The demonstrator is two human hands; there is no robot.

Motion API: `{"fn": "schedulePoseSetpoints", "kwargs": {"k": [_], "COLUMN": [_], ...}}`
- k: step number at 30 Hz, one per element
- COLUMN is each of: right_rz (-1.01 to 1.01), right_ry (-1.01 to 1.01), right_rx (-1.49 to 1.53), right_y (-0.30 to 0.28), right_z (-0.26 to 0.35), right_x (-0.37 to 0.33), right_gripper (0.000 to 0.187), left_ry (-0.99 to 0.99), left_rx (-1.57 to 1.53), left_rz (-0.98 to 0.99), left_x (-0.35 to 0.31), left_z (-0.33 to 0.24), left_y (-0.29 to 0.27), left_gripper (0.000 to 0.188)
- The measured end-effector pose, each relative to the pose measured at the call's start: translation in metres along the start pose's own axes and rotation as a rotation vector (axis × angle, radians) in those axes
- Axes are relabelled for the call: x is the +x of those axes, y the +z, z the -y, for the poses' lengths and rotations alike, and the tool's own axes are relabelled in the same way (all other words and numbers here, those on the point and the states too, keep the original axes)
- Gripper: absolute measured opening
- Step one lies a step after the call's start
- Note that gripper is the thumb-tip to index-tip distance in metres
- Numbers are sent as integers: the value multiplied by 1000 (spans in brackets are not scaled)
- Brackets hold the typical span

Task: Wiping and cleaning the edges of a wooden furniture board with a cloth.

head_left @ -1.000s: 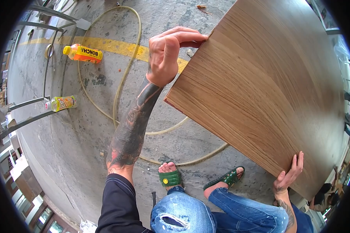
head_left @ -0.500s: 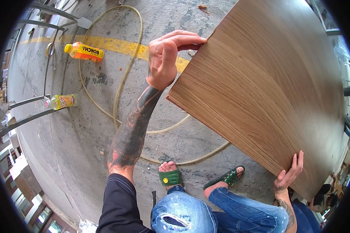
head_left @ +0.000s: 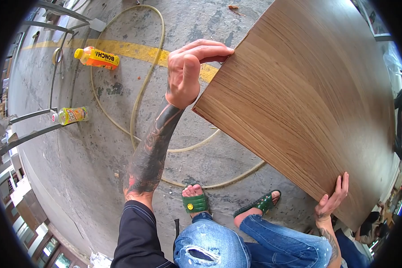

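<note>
A large wood-grain panel [head_left: 295,98] fills the right side, tilted, with one corner pointing toward the middle. My left hand [head_left: 185,73] is at its left edge, above that corner. The fingers reach out and their tips touch the edge, while the thumb stands apart from the panel. At the panel's near edge, my right hand [head_left: 332,198] grips it, with fingers laid on the top face and the thumb at the edge. The panel's underside and whatever supports it are hidden.
A pale hose [head_left: 161,35] loops over the concrete floor [head_left: 98,156]. An orange drink bottle [head_left: 100,58] and a clear, green-labelled bottle [head_left: 73,116] lie at left beside a metal frame [head_left: 35,116]. My feet in green sandals [head_left: 195,203] are near the panel. Another person [head_left: 370,228] shows at far right.
My left hand has slid slightly down along the panel's edge, toward the corner. The right hand keeps its place on the panel. A dark shape has appeared at the far right rim.
</note>
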State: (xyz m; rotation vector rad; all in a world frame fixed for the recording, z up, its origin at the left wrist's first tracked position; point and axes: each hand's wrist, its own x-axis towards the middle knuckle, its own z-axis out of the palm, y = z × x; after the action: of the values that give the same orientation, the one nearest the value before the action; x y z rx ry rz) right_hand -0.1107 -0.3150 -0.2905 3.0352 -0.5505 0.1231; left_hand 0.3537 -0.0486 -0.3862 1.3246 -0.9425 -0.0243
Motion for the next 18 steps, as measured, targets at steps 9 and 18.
{"fn": "schedulePoseSetpoints", "kwargs": {"k": [9,18], "right_rz": [-9,-19], "right_ry": [-2,-11], "right_rx": [-4,3], "right_y": [1,1], "right_z": [-2,-1], "right_x": [-2,-1], "right_gripper": [66,65], "left_ry": [-128,-126], "left_rx": [35,41], "left_rz": [126,108], "left_x": [-8,-14], "left_z": [-14,-16], "left_y": [-8,-10], "left_gripper": [103,100]}}
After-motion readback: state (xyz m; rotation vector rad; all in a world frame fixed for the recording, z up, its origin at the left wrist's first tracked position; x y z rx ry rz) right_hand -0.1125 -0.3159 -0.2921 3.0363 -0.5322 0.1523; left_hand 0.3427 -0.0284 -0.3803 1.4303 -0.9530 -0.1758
